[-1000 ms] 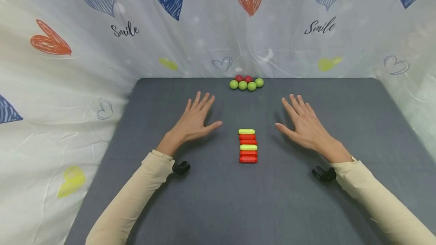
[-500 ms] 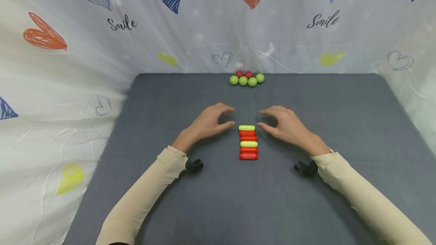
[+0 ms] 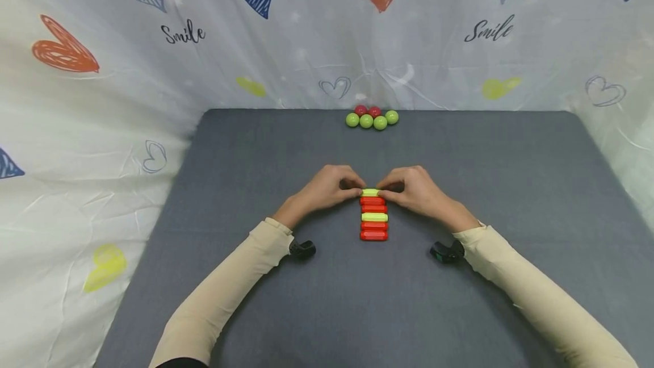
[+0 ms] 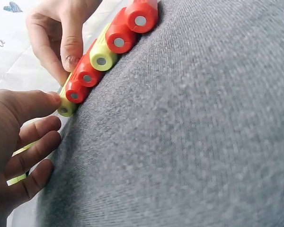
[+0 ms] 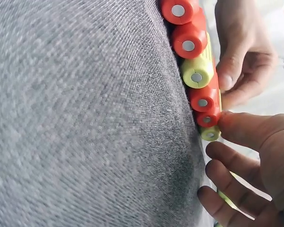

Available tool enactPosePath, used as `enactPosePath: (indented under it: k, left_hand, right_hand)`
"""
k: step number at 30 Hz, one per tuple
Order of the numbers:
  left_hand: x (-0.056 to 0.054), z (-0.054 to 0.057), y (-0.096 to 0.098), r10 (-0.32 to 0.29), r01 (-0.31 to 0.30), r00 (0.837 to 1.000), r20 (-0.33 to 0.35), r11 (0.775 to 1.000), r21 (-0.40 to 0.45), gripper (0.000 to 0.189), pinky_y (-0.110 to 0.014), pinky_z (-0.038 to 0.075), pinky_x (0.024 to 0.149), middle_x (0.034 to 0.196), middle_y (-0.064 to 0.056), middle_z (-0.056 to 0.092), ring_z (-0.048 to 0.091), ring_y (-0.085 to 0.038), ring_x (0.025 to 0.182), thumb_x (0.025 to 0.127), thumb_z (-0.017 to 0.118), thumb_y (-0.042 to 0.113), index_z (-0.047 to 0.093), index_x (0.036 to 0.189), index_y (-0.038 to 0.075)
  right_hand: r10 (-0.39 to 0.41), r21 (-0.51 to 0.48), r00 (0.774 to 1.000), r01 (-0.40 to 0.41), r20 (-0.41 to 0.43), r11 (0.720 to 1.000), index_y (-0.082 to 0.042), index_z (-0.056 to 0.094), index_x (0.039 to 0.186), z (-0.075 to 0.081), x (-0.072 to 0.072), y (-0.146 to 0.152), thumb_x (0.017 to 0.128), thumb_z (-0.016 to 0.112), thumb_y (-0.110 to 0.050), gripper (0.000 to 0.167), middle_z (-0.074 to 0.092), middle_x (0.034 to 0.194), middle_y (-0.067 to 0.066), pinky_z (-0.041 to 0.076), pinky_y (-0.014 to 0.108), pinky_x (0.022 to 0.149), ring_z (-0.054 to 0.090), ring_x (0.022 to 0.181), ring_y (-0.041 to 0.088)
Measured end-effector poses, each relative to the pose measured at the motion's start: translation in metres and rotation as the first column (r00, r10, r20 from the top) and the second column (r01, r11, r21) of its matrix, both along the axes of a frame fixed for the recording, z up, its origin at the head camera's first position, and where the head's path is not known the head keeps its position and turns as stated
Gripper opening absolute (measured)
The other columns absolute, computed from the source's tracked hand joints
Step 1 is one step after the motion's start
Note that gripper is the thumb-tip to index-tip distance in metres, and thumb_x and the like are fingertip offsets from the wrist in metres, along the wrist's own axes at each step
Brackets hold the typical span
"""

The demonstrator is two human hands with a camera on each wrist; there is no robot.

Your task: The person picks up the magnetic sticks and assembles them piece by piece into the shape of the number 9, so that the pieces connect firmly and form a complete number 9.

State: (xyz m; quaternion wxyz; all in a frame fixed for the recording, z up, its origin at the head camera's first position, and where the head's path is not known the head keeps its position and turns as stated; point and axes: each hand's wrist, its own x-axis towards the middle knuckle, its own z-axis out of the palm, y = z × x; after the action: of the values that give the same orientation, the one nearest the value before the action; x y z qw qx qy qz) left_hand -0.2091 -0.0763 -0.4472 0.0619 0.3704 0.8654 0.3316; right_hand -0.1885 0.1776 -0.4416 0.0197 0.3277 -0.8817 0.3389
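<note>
From where I stand, the person's left hand point(image 3: 329, 187) and right hand point(image 3: 419, 191) meet over the middle of the table point(image 3: 245, 152), which is covered in dark grey fabric. Between them lies the far yellow rod point(image 3: 370, 192), the last in a row of six short plastic rods set crosswise, one behind another. Each hand pinches one end of it between thumb and index finger, while the remaining fingers bend on its far side; the hands themselves stay just apart. Coming toward the person, there follow the two farther red rods point(image 3: 373, 205), then the nearer yellow rod point(image 3: 374, 217), then the two nearest red rods point(image 3: 374, 231), all lying side by side on the fabric. Seen close from the wrists, the rods' ends carry round, silvery discs. Well beyond the hands, near the table's back edge, four green balls point(image 3: 366, 122) sit clustered with two red balls point(image 3: 374, 112) behind them. Both arms wear beige sleeves point(image 3: 225, 283), each with a black wrist device point(image 3: 302, 250) at the cuff. Behind the table hangs a white curtain point(image 3: 317, 33) printed with coloured hearts and the word "Smile".
</note>
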Motion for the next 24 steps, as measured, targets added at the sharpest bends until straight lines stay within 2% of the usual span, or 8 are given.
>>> enactPosePath:
  k: [4, 8, 17, 24]
  left_hand:
    - [-0.001, 0.0, 0.002, -0.002, 0.002, 1.0, -0.008, 1.0, -0.002, 0.013, -0.023, 0.05, 0.078, 0.097, 0.008, 0.07, 0.061, -0.002, 0.087, 0.094, 0.073, 0.022, 0.079, 0.106, 0.019]
    - [-0.006, -0.001, 0.004, 0.013, -0.014, 1.0, -0.019, 0.999, -0.034, 0.014, -0.024, 0.05, 0.078, 0.097, 0.007, 0.07, 0.062, -0.004, 0.087, 0.095, 0.072, 0.022, 0.079, 0.107, 0.018]
    - [-0.03, 0.002, 0.009, 0.067, -0.073, 0.996, -0.062, 0.992, -0.099, 0.015, -0.025, 0.05, 0.077, 0.1, 0.003, 0.072, 0.063, -0.007, 0.086, 0.095, 0.071, 0.021, 0.078, 0.108, 0.016]
    - [-0.045, 0.005, 0.017, 0.09, -0.101, 0.993, -0.082, 0.984, -0.144, 0.019, -0.029, 0.051, 0.082, 0.103, 0.003, 0.072, 0.065, -0.009, 0.091, 0.095, 0.071, 0.024, 0.077, 0.111, 0.016]
  right_hand:
    - [-0.002, -0.011, 1.0, 0.002, -0.018, 1.0, -0.015, 0.082, 0.093, -0.001, -0.001, 0.0, 0.085, 0.082, -0.013, 0.008, 0.072, 0.084, -0.008, 0.054, 0.033, 0.065, 0.065, 0.074, 0.006]
    - [-0.014, -0.007, 1.0, 0.014, -0.028, 1.0, -0.014, 0.082, 0.093, -0.001, -0.006, -0.002, 0.085, 0.081, -0.013, 0.008, 0.072, 0.083, -0.006, 0.053, 0.034, 0.063, 0.064, 0.071, 0.007]
    - [-0.046, -0.025, 0.999, 0.045, -0.019, 0.999, -0.012, 0.082, 0.094, -0.005, -0.033, -0.004, 0.087, 0.08, -0.014, 0.007, 0.073, 0.084, -0.003, 0.052, 0.031, 0.063, 0.064, 0.07, 0.009]
    - [-0.106, -0.032, 0.994, 0.107, 0.025, 0.994, -0.012, 0.082, 0.096, -0.006, -0.05, -0.001, 0.088, 0.079, -0.015, 0.009, 0.075, 0.089, 0.001, 0.056, 0.036, 0.068, 0.068, 0.075, 0.014]
